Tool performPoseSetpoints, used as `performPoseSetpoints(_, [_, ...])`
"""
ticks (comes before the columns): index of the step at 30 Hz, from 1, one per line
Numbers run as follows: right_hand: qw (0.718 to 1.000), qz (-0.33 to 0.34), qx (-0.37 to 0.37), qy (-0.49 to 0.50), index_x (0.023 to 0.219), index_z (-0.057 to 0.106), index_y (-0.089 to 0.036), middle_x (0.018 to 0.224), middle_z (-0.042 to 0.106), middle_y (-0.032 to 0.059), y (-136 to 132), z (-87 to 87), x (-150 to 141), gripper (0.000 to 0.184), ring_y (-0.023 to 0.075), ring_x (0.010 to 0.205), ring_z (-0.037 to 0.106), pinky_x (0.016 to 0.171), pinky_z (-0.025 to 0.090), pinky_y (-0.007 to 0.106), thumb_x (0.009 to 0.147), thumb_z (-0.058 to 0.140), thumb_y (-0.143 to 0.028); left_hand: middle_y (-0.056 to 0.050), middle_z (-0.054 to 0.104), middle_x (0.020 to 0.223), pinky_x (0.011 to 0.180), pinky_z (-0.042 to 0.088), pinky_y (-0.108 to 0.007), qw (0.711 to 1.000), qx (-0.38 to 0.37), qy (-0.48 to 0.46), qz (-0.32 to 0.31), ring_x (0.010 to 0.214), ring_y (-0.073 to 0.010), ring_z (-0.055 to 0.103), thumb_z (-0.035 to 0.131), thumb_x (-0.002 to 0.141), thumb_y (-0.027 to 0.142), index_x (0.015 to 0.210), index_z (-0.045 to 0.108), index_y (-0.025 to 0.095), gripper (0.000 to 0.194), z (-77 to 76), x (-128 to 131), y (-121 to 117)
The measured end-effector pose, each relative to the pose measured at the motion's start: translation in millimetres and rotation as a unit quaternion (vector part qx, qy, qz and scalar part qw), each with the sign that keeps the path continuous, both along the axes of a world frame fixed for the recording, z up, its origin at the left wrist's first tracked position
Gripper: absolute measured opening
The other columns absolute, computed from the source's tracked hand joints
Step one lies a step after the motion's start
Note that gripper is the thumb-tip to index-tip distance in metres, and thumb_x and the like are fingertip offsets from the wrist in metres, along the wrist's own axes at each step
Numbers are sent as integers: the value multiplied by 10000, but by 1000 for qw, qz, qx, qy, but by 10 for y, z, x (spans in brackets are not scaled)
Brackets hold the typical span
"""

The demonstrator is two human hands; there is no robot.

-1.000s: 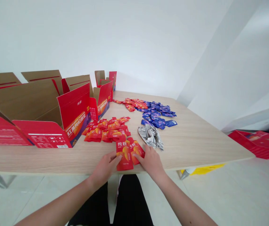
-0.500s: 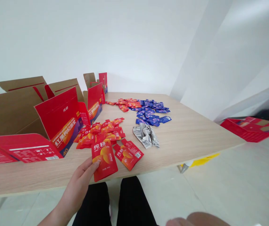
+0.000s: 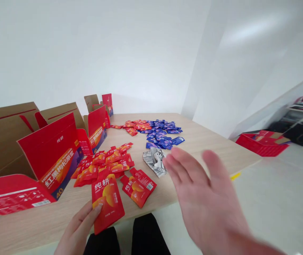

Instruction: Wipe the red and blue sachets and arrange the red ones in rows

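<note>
The right hand (image 3: 207, 202) is smeared by motion (the fingers worst of all) and cut off by the bottom edge, like the left hand (image 3: 77, 230), which covers a corner of the red pouch (image 3: 107, 202). Beyond the right fingertips (image 3: 178, 152), print on the blue sachets (image 3: 162, 136) is too small to read.

Left hand (image 3: 77, 230) low at the bottom edge, fingers curled, thumb (image 3: 97, 209) laid across and pinching, wrist bent slightly. Right hand (image 3: 210, 202) open, raised close to the camera and blurred, fingers (image 3: 212, 166) spread wide and pointing up and left. Right forearm (image 3: 252, 246) enters from the lower right corner. Thighs (image 3: 147, 235) in black trousers show between the two hands, well apart from either.
</note>
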State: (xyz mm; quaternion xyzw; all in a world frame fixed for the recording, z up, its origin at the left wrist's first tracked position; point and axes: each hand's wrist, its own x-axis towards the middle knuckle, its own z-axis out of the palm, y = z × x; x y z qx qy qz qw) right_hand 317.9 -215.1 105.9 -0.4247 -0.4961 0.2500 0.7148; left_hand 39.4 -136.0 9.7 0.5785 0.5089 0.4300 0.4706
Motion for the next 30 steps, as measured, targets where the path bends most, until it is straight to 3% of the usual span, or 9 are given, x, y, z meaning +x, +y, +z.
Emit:
performPoseSetpoints(3, [986, -112, -29, -121, 1270, 643, -285, 1414, 588, 102, 742, -223, 223, 480, 303, 1382, 474, 1170, 342, 526, 884, 595, -566, -100, 735, 1221, 1090, 489, -513, 989, -103, -54, 87, 1284, -389, 576, 759, 529, 781, 988, 746, 206, 736, 189, 64, -29])
performPoseSetpoints(5, [937, -201, -148, -245, 1226, 686, -200, 1428, 566, 171, 1152, -495, 421, 466, 347, 1387, 458, 1176, 311, 546, 833, 675, -451, -93, 751, 1179, 1108, 476, -480, 980, -149, -85, 96, 1309, -401, 545, 826, 397, 749, 885, 750, 209, 732, 351, 144, -48])
performPoseSetpoints(8, [858, -171, -257, -410, 1277, 671, -183, 1448, 555, 187, 1455, -892, 621, 558, 352, 1347, 506, 1112, 401, 477, 741, 785, -290, -81, 780, 1059, 1048, 521, -435, 983, -147, -95, 49, 1247, -391, 589, 848, 429, 689, 807, 745, 210, 619, 500, 257, -54])
performPoseSetpoints(11, [830, -152, -255, -473, 1107, 744, -209, 1287, 684, 136, 1476, -1079, 700, 337, 296, 1178, 633, 1009, 469, 395, 780, 703, -139, -66, 784, 1000, 990, 538, -400, 990, -111, -82, 6, 1155, -348, 642, 805, 588, 640, 840, 751, 213, 498, 511, 305, -34])
performPoseSetpoints(16, [841, -261, -223, -418, 1087, 700, -112, 1127, 714, 199, 1254, -826, 662, 278, 308, 1073, 651, 962, 479, 456, 911, 490, -163, -72, 774, 968, 895, 540, -375, 994, -61, -59, -64, 984, -312, 683, 704, 726, 592, 899, 745, 189, 441, 516, 327, 4])
performPoseSetpoints(19, [882, -326, -49, -336, 1081, 685, -177, 1094, 719, 130, 843, -486, 325, 245, 284, 1054, 648, 951, 499, 452, 944, 541, -319, -70, 763, 946, 898, 521, -366, 993, -36, -42, -102, 907, -277, 675, 625, 793, 556, 863, 716, 188, 386, 564, 431, 36])
performPoseSetpoints(23, [899, -181, 88, -388, 1067, 705, -249, 1083, 733, 73, 266, -187, -338, 164, 223, 1018, 678, 881, 536, 337, 946, 598, -275, -59, 733, 903, 912, 495, -356, 982, 25, -22, -187, 902, -248, 642, 502, 865, 489, 863, 677, 214, 327, 595, 688, 78])
performPoseSetpoints(26, [893, -76, 60, -439, 1034, 739, -261, 1067, 752, 64, 242, -222, -504, 173, 205, 954, 697, 831, 540, 306, 960, 583, -276, -41, 681, 816, 871, 483, -332, 961, 81, 4, -264, 869, -227, 612, 489, 864, 413, 770, 621, 236, 240, 600, 841, 17])
performPoseSetpoints(30, [929, -133, -88, -334, 875, 765, -238, 945, 771, 78, 521, -361, -87, 270, 258, 919, 702, 868, 523, 392, 922, 587, -435, -14, 586, 724, 710, 452, -281, 917, 130, 74, -370, 697, -165, 538, 433, 934, 364, 658, 476, 218, 315, 607, 865, -143])
